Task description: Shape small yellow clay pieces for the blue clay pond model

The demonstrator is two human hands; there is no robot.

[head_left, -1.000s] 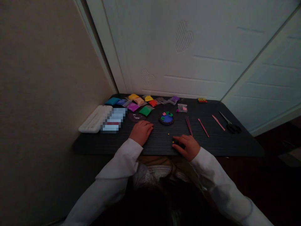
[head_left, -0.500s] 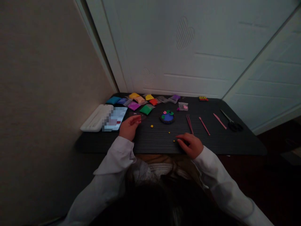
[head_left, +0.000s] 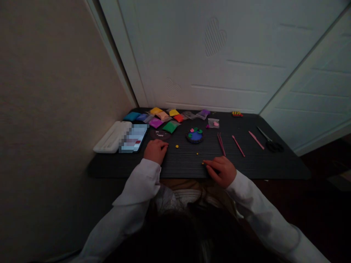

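My right hand [head_left: 221, 170] is low over the near part of the black table, its index finger stretched out to a tiny yellow clay ball [head_left: 203, 163]. The thumb sits apart below that finger. Another tiny yellow ball [head_left: 197, 153] lies a little farther off. My left hand [head_left: 155, 151] is at the table, left of a larger yellow clay ball [head_left: 177, 146], with its fingers curled together; whatever is inside them is hidden. Beyond both hands stands a round clay pond [head_left: 195, 136], blue in the middle with a dark rim, green leaves and a pink flower.
Several bags of coloured clay, one green [head_left: 170, 127], lie at the back left. A phone [head_left: 141, 133] and a white case [head_left: 113, 137] are on the left. Tweezers [head_left: 221, 144], pink tools [head_left: 238, 146] and scissors [head_left: 270, 142] lie right. A dark round disc [head_left: 161, 135] lies behind my left hand.
My left hand has come down and toward me, its fingers curling in, uncovering the dark disc. My right index finger has extended left to the nearest tiny yellow ball.
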